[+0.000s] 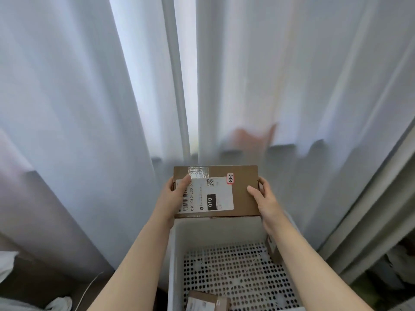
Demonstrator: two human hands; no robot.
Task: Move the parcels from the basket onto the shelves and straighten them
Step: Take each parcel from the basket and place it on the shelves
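A flat brown cardboard parcel (241, 198) with a white shipping label and a small pink-edged sticker is held level above the far rim of the white perforated basket (224, 230). My left hand (174, 194) grips its left end, thumb on the label. My right hand (263, 198) grips its right end. Two more brown parcels remain in the basket: one (207, 301) lies at the near edge, another (274, 248) leans against the right wall behind my right forearm. No shelf is clearly visible.
White sheer curtains (224, 86) hang straight ahead, close behind the basket. A grey upright post or frame (381, 198) runs along the right side. A brown surface with white cloth and a thin cable (87, 290) lies at lower left.
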